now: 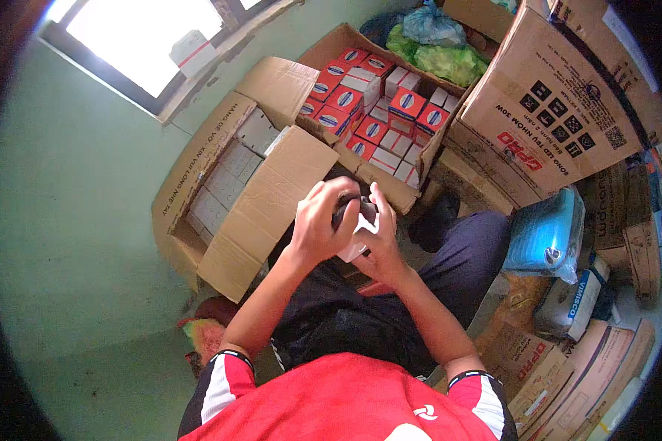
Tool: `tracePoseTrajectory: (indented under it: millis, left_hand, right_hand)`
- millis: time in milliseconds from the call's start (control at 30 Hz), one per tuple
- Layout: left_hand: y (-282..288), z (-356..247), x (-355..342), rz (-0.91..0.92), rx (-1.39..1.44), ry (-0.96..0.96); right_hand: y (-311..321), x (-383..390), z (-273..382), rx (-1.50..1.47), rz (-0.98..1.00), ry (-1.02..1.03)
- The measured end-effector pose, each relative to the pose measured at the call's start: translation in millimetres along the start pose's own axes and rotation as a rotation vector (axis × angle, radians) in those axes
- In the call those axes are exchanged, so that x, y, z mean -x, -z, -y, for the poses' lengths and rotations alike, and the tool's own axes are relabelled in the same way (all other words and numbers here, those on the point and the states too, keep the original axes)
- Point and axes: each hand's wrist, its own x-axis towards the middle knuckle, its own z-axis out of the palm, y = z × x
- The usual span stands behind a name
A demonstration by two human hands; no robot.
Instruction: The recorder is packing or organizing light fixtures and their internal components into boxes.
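Both my hands meet in front of my lap, over the near edge of an open carton. My left hand is closed around a small dark object, mostly covered by the fingers, so its kind cannot be made out. Closed on a small white box, my right hand keeps it right against the dark object. The box's upper end is next to the dark object; whether one is inside the other is hidden. Just beyond is the open carton with several small red-and-white boxes.
At the left, an open carton holds plain white boxes. A large brown carton rises at the right. Below it lie a blue plastic-wrapped pack and stacked flat cartons. Bags fill the back; a window is upper left.
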Motion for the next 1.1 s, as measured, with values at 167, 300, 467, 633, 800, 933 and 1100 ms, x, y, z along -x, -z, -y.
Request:
tracePoseTrajectory:
  millis: [167,300,467,633,800,933,1100]
  left_hand:
    - [-9.5,4.6,-3.1,0.322,0.187,0.357]
    - [-22.2,14.0,8.0,0.297,0.022,0.232]
    - [-20.9,8.9,-5.3,0.374,0.173,0.355]
    - [-22.7,23.1,16.0,-0.143,-0.066,0.256]
    - [-50.4,38.3,59.9,-0.514,0.882,0.8]
    - [-47.8,49.1,78.7,-0.254,1.962,0.813]
    - [-41.6,50.7,81.8,-0.121,1.974,0.65]
  right_hand:
    - [-16.4,12.5,-0.4,-0.046,0.052,-0.024]
    - [-18.9,14.5,-1.8,0.042,0.062,-0.001]
    - [-12.9,11.4,-2.8,0.104,0.018,0.043]
    - [-12.4,10.8,-5.8,0.281,-0.007,0.038]
    - [-13.3,6.7,-7.8,0.315,-0.054,0.038]
    - [-17.6,6.3,-1.2,0.298,-0.042,0.146]
    - [-10.0,-3.3,40.1,0.097,0.035,0.096]
